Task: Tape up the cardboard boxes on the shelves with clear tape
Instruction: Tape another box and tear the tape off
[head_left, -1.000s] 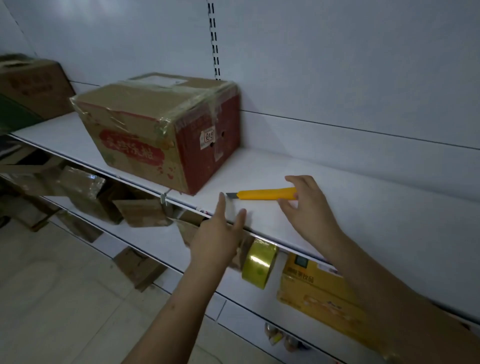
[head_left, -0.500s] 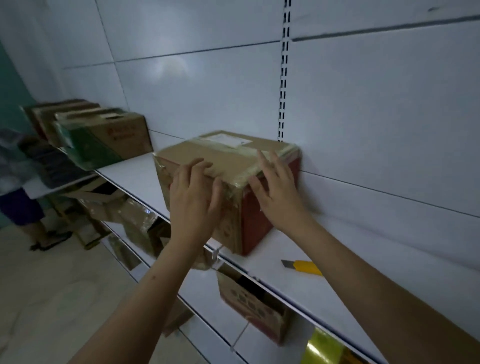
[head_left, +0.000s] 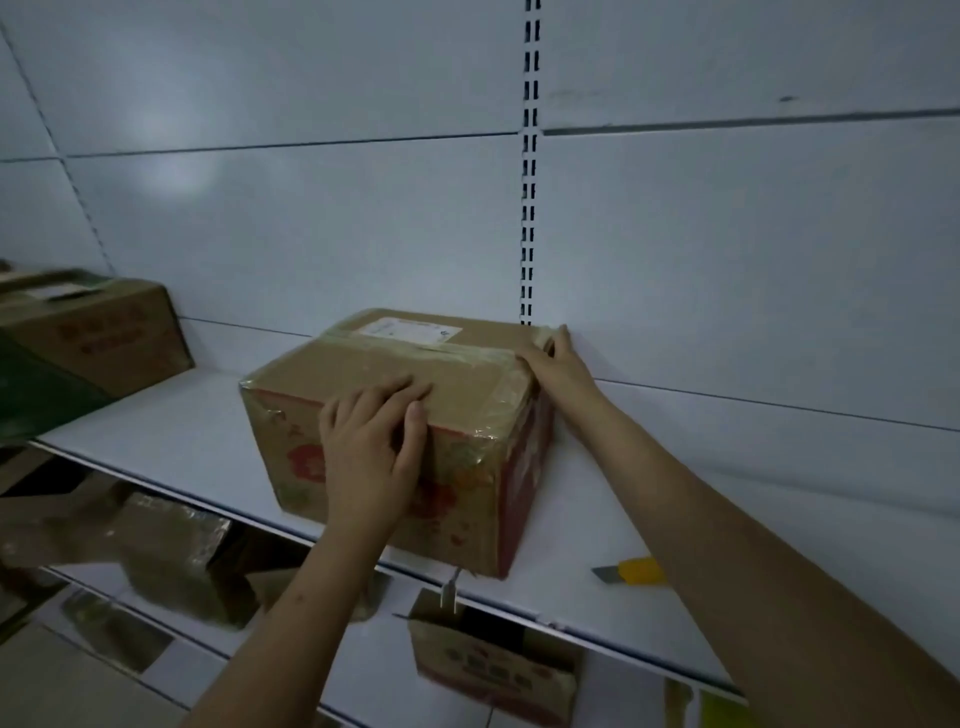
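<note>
1. Comparing with the view a second earlier, both hands had left the shelf edge and the yellow-handled utility knife (head_left: 631, 571); the knife now lay alone on the white metal shelf (head_left: 171, 441), just right of the box and part hidden by the right forearm.
2. The left hand (head_left: 371, 447) lay flat over the front top edge of the brown cardboard box with red printing (head_left: 467, 499), fingers straight and spread on the lid, thumb down the front face.
3. The right hand (head_left: 558, 364) pressed on the far right top corner, fingers close together on the clear tape (head_left: 447, 351); whether they pinched a loose end could not be told.
4. This read as cutting finished and smoothing under way, so this box looked close to sealed.
5. The box sat on the upper shelf, near its front lip, back right corner close to the wall panel (head_left: 727, 260).
6. Its long axis ran left to right, skewed so the near right corner pointed toward the camera; the tape seam followed that axis.
7. Another brown carton (head_left: 104, 332) stood well apart to the left.
</note>
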